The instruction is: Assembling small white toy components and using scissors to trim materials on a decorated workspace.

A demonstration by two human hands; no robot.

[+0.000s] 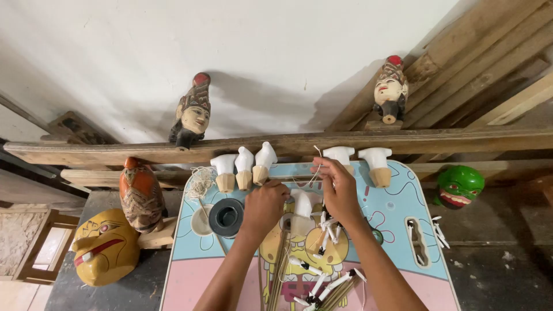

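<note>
Head view: cartoon-printed table [403, 242], plank shelf [115, 151], white wall [259, 52].

White-painted wooden puppet torso with bare wood base [302, 212], held upright on the table, thin pale string [314, 173] stretched taut above it

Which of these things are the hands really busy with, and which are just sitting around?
Busy with: left hand and right hand pull thin string above a white puppet body.

Sitting around: yellow mask, green mask, black tape roll, two carved heads.
</note>
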